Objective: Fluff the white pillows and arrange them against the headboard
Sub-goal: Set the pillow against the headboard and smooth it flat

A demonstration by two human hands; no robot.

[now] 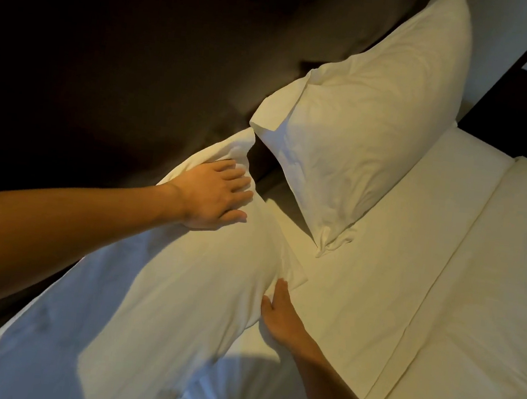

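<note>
Two white pillows lie at the head of the bed. The far pillow [363, 138] leans upright against the dark brown headboard [124, 54]. The near pillow [162, 286] rests along the headboard's foot, right below me. My left hand [214, 194] lies flat on the near pillow's upper end, fingers spread and pressing into the fabric. My right hand [279, 314] sits at the pillow's lower right edge, its fingers tucked against the pillowcase flap; whether it grips the cloth is unclear. A narrow gap separates the two pillows.
A white sheet [376, 292] covers the mattress, with a folded white duvet [487, 320] over the right part. A dark wooden frame or bedside surface [525, 106] stands beyond the bed's far corner.
</note>
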